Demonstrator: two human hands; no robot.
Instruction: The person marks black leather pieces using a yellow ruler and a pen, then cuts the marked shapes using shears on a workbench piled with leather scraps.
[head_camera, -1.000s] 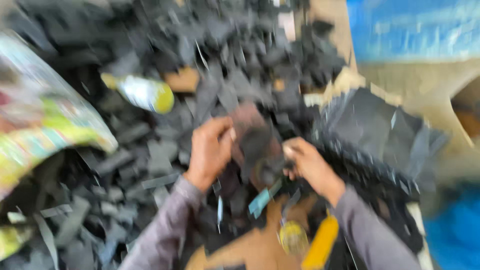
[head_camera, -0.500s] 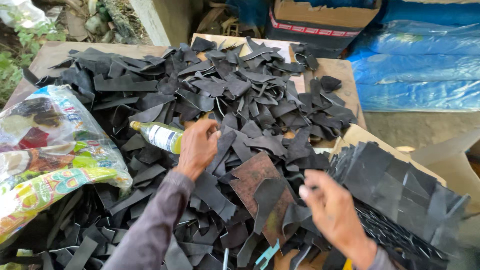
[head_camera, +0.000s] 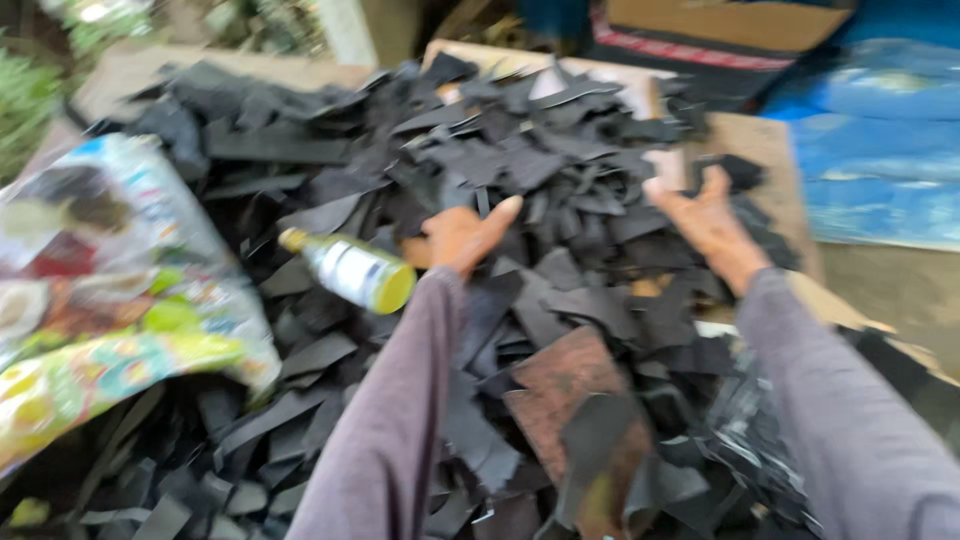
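A large heap of black cut scraps (head_camera: 520, 160) covers a wooden table. My left hand (head_camera: 462, 236) reaches out over the middle of the heap, fingers spread, holding nothing. My right hand (head_camera: 706, 222) stretches toward the heap's right side, open and empty, beside loose scraps. A small bottle with a yellow base (head_camera: 352, 270) lies on the scraps just left of my left hand. A brown rusty piece (head_camera: 565, 385) lies between my forearms. Both arms wear grey-purple sleeves.
A colourful printed plastic sack (head_camera: 110, 290) lies at the left on the scraps. Blue plastic sheeting (head_camera: 880, 160) lies to the right beyond the table edge (head_camera: 775, 150). A cardboard box (head_camera: 720, 30) stands at the back. Greenery shows at the far left.
Both hands have let go of the brown piece and moved forward and apart over the heap. The view has tilted up toward the far side of the table.
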